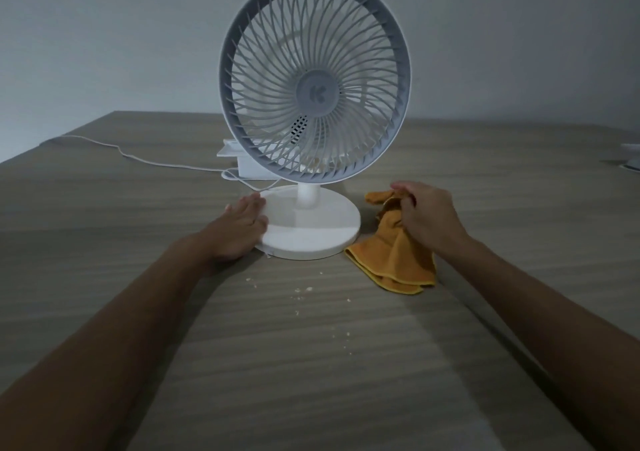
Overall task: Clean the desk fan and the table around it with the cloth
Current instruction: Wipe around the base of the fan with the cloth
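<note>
— Orange cloth (394, 253), where is it?

— Lower right of the middle of the frame, on the wood-grain desk (346, 364), just beside the fan's base. My right hand (427, 218) is on its upper end, fingers (403, 187) pinched on a bunched fold; the rest trails flat toward me.

— And the desk fan (314, 80)?

— Centre of the frame, upright, grey-rimmed grille facing me. Its round white base (311, 232) sits on the desk.

— Your left hand (239, 229)?

— Pressed flat against the left edge of the base, fingers (252, 204) stretched out, gripping nothing.

— Anything else?

— Pale crumbs (304, 289) scattered in front of the base. A white cable (138, 158) runs from the upper left to the fan, and a white box (239, 158) lies behind the grille.
</note>
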`<move>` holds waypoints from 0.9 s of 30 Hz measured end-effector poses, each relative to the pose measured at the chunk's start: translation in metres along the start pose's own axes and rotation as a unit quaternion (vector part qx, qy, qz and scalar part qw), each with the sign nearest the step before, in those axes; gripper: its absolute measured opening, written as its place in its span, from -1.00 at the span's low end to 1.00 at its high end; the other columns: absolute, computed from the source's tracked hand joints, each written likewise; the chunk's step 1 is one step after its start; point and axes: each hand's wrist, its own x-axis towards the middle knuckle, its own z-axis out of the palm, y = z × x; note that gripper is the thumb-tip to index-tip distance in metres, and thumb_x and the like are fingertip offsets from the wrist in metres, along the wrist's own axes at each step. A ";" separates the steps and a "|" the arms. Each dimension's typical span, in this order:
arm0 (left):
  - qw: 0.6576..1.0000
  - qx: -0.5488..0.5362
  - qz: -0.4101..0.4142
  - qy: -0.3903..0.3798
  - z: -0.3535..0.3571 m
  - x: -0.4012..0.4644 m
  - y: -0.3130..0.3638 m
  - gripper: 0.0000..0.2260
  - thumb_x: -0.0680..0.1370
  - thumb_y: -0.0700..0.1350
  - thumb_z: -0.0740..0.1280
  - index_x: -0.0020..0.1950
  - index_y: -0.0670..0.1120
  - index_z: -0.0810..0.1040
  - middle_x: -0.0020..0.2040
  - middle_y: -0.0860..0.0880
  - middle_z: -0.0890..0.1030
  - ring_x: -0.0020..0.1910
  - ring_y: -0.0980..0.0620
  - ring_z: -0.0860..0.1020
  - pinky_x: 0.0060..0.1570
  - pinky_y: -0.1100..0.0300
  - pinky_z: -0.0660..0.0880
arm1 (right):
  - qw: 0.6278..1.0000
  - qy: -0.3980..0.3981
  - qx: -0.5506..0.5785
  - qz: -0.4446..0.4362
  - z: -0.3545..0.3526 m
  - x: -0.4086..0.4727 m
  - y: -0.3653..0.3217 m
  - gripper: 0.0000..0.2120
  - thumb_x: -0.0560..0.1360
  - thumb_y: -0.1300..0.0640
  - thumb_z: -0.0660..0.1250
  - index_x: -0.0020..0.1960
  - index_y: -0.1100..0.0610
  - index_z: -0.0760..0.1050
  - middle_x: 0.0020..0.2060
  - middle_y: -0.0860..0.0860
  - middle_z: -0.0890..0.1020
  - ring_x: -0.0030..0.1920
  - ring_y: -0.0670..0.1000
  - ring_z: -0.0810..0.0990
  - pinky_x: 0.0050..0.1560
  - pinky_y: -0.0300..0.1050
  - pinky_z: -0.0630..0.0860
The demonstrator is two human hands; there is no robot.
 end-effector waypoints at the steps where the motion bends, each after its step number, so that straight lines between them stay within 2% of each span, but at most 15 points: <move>1: 1.000 -0.003 0.000 0.004 0.000 -0.001 0.000 -0.53 0.69 -0.08 -0.09 0.57 -0.17 -0.08 0.60 -0.09 -0.12 0.58 -0.01 -0.16 0.51 0.06 -0.20 | 0.997 -0.070 -0.032 0.015 0.006 0.001 0.004 -0.64 0.63 0.20 0.09 0.38 0.13 0.46 0.32 0.13 0.54 0.30 0.12 0.50 0.32 -0.12 0.34; 3: 1.000 -0.009 0.001 0.012 0.001 -0.002 0.001 -0.54 0.68 -0.08 -0.08 0.57 -0.16 -0.05 0.60 -0.09 -0.10 0.58 0.00 -0.15 0.52 0.06 -0.20 | 0.982 -0.167 -0.087 0.018 0.016 -0.006 0.006 -0.59 0.66 0.10 0.03 0.47 0.12 0.33 0.47 0.11 0.38 0.42 0.14 0.37 0.39 -0.06 0.26; 8: 1.000 -0.008 0.005 0.015 0.001 -0.001 0.000 -0.54 0.68 -0.08 -0.08 0.56 -0.17 -0.02 0.60 -0.10 -0.08 0.58 -0.01 -0.12 0.53 0.04 -0.17 | 0.974 -0.190 -0.116 -0.046 0.019 -0.049 -0.014 -0.53 0.68 0.06 -0.02 0.56 0.16 0.14 0.56 0.09 0.17 0.56 0.04 0.12 0.50 -0.13 0.02; 12: 1.000 -0.008 0.008 0.008 0.001 -0.001 0.000 -0.54 0.68 -0.08 -0.07 0.56 -0.18 -0.02 0.60 -0.13 -0.07 0.58 -0.06 -0.12 0.52 0.01 -0.15 | 0.972 -0.188 -0.121 -0.065 0.025 -0.091 -0.047 -0.49 0.68 0.06 -0.05 0.57 0.26 0.03 0.57 0.19 0.08 0.58 0.09 0.01 0.54 -0.11 -0.15; 14: 1.000 0.002 0.006 0.007 0.000 -0.002 0.002 -0.55 0.68 -0.11 -0.06 0.55 -0.21 0.01 0.60 -0.15 -0.06 0.58 -0.08 -0.11 0.52 0.00 -0.13 | 0.974 -0.186 -0.111 -0.063 0.033 -0.111 -0.067 -0.48 0.67 0.07 -0.08 0.56 0.30 0.02 0.56 0.25 0.08 0.58 0.16 0.01 0.57 0.01 -0.12; 17: 0.999 0.039 0.007 -0.005 -0.002 -0.005 0.007 -0.58 0.68 -0.15 -0.05 0.51 -0.30 0.10 0.59 -0.19 -0.04 0.57 -0.11 -0.08 0.50 -0.01 -0.11 | 0.981 -0.129 -0.108 -0.099 0.055 -0.133 -0.093 -0.41 0.59 0.06 -0.13 0.45 0.44 0.23 0.42 0.41 0.31 0.48 0.33 0.26 0.48 0.27 0.18; 18: 0.999 0.048 0.007 -0.009 -0.002 -0.004 0.008 -0.59 0.68 -0.15 -0.05 0.50 -0.32 0.12 0.58 -0.20 -0.04 0.57 -0.12 -0.08 0.50 0.00 -0.10 | 0.981 -0.121 -0.106 -0.108 0.065 -0.136 -0.101 -0.34 0.55 0.02 -0.18 0.42 0.47 0.24 0.40 0.43 0.32 0.46 0.36 0.28 0.45 0.30 0.20; 20: 0.999 0.028 -0.001 -0.018 -0.006 -0.003 0.010 -0.59 0.68 -0.15 -0.03 0.50 -0.31 0.14 0.59 -0.19 -0.04 0.57 -0.12 -0.08 0.50 0.01 -0.08 | 0.971 -0.155 -0.112 -0.144 0.081 -0.142 -0.120 -0.20 0.46 -0.06 -0.34 0.48 0.44 0.11 0.48 0.41 0.16 0.53 0.34 0.09 0.51 0.28 0.01; 21: 1.000 -0.005 0.000 -0.016 -0.011 -0.005 0.012 -0.59 0.67 -0.16 -0.01 0.48 -0.32 0.19 0.57 -0.22 0.02 0.57 -0.12 -0.01 0.49 0.05 -0.02 | 0.964 -0.181 -0.115 -0.159 0.088 -0.145 -0.131 -0.17 0.43 -0.09 -0.38 0.50 0.42 0.06 0.51 0.38 0.09 0.55 0.32 0.02 0.52 0.26 -0.06; 22: 0.998 -0.053 0.027 0.013 -0.014 -0.005 0.013 -0.62 0.64 -0.20 0.03 0.39 -0.36 0.31 0.51 -0.31 0.19 0.52 -0.12 0.17 0.43 0.11 0.11 | 0.960 -0.186 -0.116 -0.172 0.090 -0.147 -0.143 -0.18 0.44 -0.11 -0.36 0.51 0.41 0.05 0.52 0.37 0.06 0.55 0.30 -0.01 0.52 0.24 -0.09; 23: 0.992 -0.097 0.074 0.018 -0.016 0.002 0.009 -0.66 0.55 -0.23 0.09 0.19 -0.38 0.50 0.30 -0.39 0.45 0.35 -0.12 0.42 0.29 0.17 0.26 | 0.959 -0.190 -0.118 -0.173 0.093 -0.148 -0.153 -0.23 0.49 -0.10 -0.30 0.51 0.40 0.05 0.53 0.36 0.07 0.55 0.29 0.00 0.53 0.23 -0.10; 24: 0.988 -0.087 0.125 -0.004 -0.015 0.015 -0.002 -0.69 0.45 -0.18 0.12 -0.06 -0.32 0.60 0.04 -0.38 0.60 0.07 -0.08 0.56 0.12 0.22 0.38 | 0.961 -0.187 -0.115 -0.166 0.098 -0.146 -0.160 -0.29 0.55 -0.08 -0.19 0.52 0.39 0.05 0.53 0.35 0.09 0.55 0.28 0.02 0.54 0.20 -0.10; 25: 0.980 -0.122 0.155 -0.016 -0.017 0.022 -0.009 -0.71 0.42 -0.09 0.13 -0.16 -0.22 0.59 -0.06 -0.32 0.62 -0.11 0.02 0.53 0.09 0.15 0.42 | 0.965 -0.183 -0.104 -0.159 0.104 -0.143 -0.165 -0.34 0.58 -0.05 -0.11 0.52 0.39 0.07 0.53 0.33 0.12 0.55 0.27 0.04 0.55 0.18 -0.09; 26: 0.976 -0.191 0.086 -0.053 -0.018 0.021 -0.007 -0.71 0.49 0.01 0.11 -0.10 -0.13 0.55 0.01 -0.28 0.61 -0.11 0.10 0.48 0.19 0.03 0.43 | 0.966 -0.182 -0.091 -0.159 0.109 -0.137 -0.169 -0.34 0.57 -0.05 -0.09 0.51 0.37 0.12 0.52 0.32 0.15 0.54 0.26 0.07 0.54 0.18 -0.07; 27: 0.985 -0.163 0.057 -0.003 -0.022 0.017 -0.006 -0.68 0.58 0.10 0.09 -0.03 -0.08 0.52 0.12 -0.26 0.58 -0.03 0.04 0.49 0.28 -0.06 0.40 | 0.965 -0.187 -0.084 -0.165 0.113 -0.132 -0.171 -0.32 0.53 -0.06 -0.15 0.48 0.36 0.20 0.51 0.31 0.19 0.53 0.26 0.10 0.53 0.19 -0.03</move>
